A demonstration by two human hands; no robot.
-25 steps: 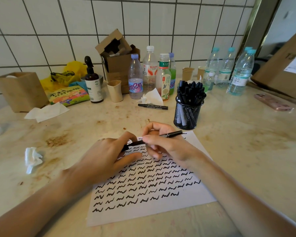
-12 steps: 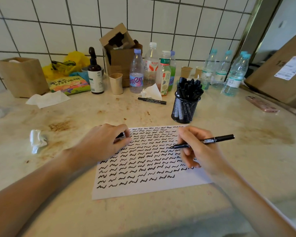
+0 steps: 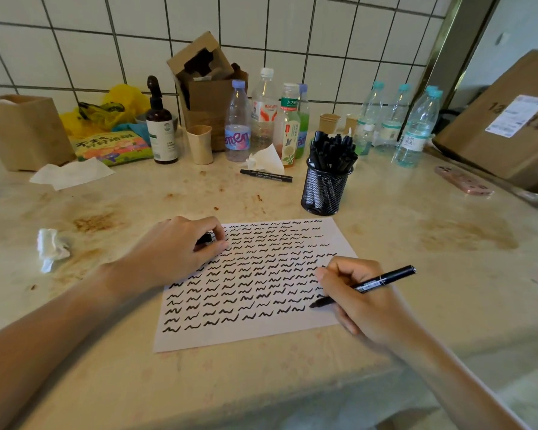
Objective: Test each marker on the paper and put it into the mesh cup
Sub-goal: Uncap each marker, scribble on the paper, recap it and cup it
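A white paper covered with rows of black squiggles lies in front of me. My right hand grips an uncapped black marker, its tip touching the paper's lower right part. My left hand rests on the paper's left edge and holds the marker's black cap in curled fingers. A black mesh cup full of black markers stands just beyond the paper's top right corner. One more capped black marker lies on the counter behind the paper.
Several bottles, paper cups, a cardboard box and a brown bag line the tiled wall. Crumpled tissue lies at left. A pink phone and a big carton sit at right.
The hands pulled the cap off and drew apart. My right hand carried the marker to the paper's lower right, and its tip came down onto the sheet. My left hand stayed with the cap.
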